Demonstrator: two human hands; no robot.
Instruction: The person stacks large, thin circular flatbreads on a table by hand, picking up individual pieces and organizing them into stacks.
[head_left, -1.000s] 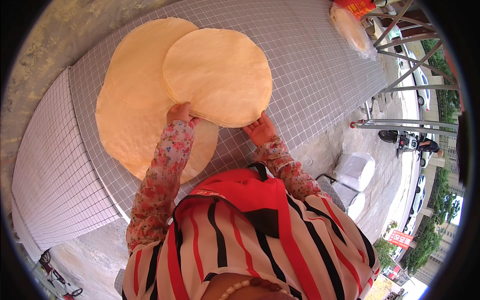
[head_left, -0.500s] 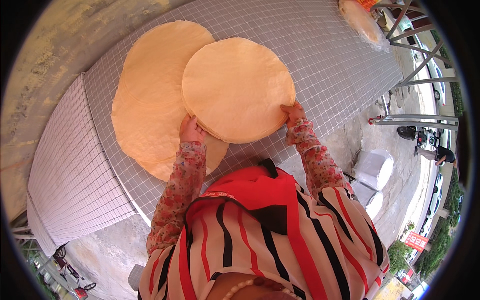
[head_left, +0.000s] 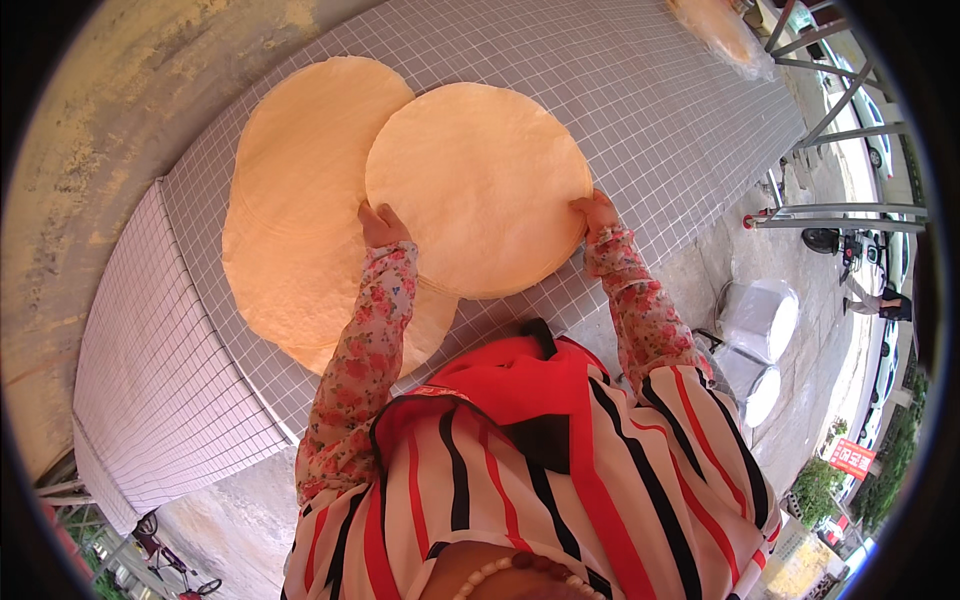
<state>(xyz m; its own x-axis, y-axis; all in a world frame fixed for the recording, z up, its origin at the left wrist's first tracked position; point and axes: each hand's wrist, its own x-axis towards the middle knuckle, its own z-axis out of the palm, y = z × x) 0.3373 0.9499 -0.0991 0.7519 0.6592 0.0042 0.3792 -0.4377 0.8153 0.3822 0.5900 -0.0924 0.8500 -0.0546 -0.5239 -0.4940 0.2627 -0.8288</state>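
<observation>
Apparently positioning the round stack of tan sheets [head_left: 478,190], partly over the wider tan pile [head_left: 300,190] on the checked tablecloth [head_left: 650,125]. Pinching its right rim with the right hand [head_left: 598,213]; touching near its left rim with the left hand [head_left: 384,227], cannot tell whether gripping. Calls next for even support on both sides, keeping layers together.

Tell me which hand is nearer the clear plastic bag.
Right: the right hand is below and left of the plastic bag in the picture; the left hand is farther left, across the round stack.
</observation>
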